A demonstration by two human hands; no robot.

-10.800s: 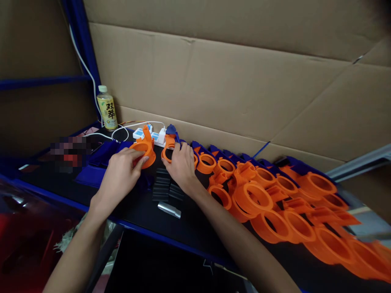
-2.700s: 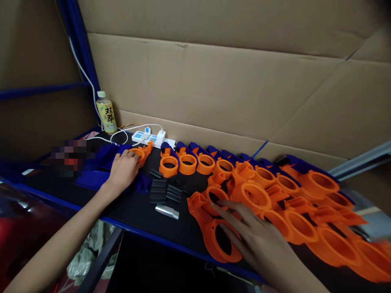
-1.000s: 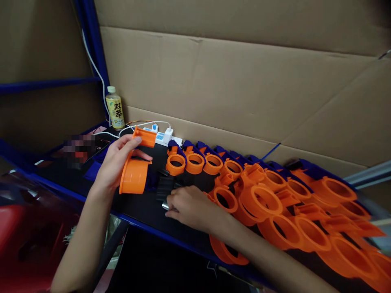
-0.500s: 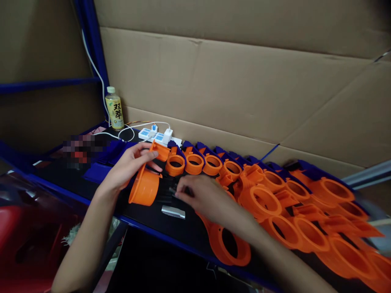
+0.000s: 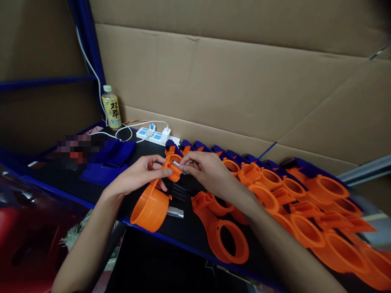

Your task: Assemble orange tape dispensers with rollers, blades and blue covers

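Observation:
My left hand (image 5: 137, 176) grips an orange plastic ring part (image 5: 152, 207) by its square stem, the ring end hanging down toward the table edge. My right hand (image 5: 205, 170) is closed in a pinch at the top of that stem, on a small dark piece I can barely see. Below the hands lie a stack of black ribbed pieces (image 5: 179, 190) and a small silver metal block (image 5: 175, 212). Another orange ring part (image 5: 224, 232) lies flat by my right forearm.
Several orange ring parts (image 5: 305, 203) on blue pieces fill the black table (image 5: 143, 151) to the right. A drink bottle (image 5: 111, 108), a white power strip (image 5: 152, 135) with cables and blue cloth (image 5: 106, 162) sit at the left. Cardboard walls stand behind.
My left hand has lowered and tilted the orange part toward me. My right hand has risen from the black pieces on the table to the part's stem, pinching something small.

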